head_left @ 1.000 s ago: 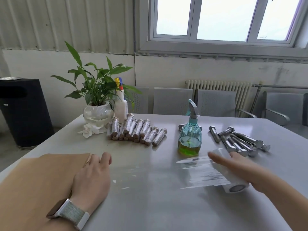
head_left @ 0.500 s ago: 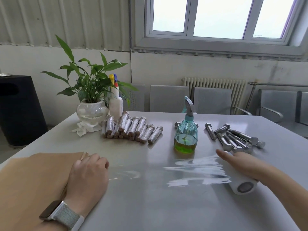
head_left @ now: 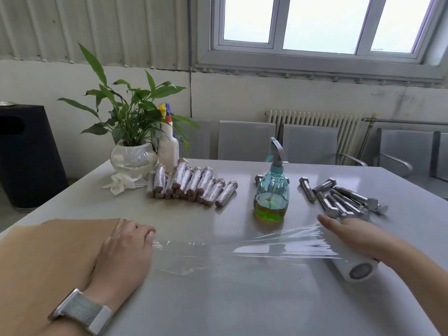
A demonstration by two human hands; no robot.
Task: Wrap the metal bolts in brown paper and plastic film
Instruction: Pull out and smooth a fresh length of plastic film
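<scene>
Resting nearest the camera, the left hand (head_left: 126,253) lies knuckles up with its fingers curled down, pinning the free end of the plastic film (head_left: 242,248) to the grey table (head_left: 242,299), at the right edge of the brown paper (head_left: 48,260). That paper lies flat on the near left of the table, and a watch with a woven band (head_left: 81,311) sits on the left wrist. The film stretches taut from that hand across to the film roll (head_left: 356,269) on the right. The right hand (head_left: 356,235) lies over the top of the roll, palm down, fingers straight and pointing left, pressing rather than clasping.

Just beyond the right hand lies a loose heap of bare metal bolts (head_left: 344,200), some overlapping. Left of them, near the table's middle, a teal spray bottle (head_left: 271,192) stands upright with green liquid in its base, and one more bolt head shows behind it. Farther left, a row of wrapped bolts (head_left: 191,184) lies side by side, brown ends toward the camera. Behind them stand a white spray bottle (head_left: 168,146) and a potted plant (head_left: 132,139) in a glass bowl, with crumpled tissue (head_left: 121,184) at its foot. Grey chairs (head_left: 247,141), a radiator (head_left: 312,122) and a window (head_left: 322,23) lie beyond the table, and a black bin (head_left: 26,154) stands far left.
</scene>
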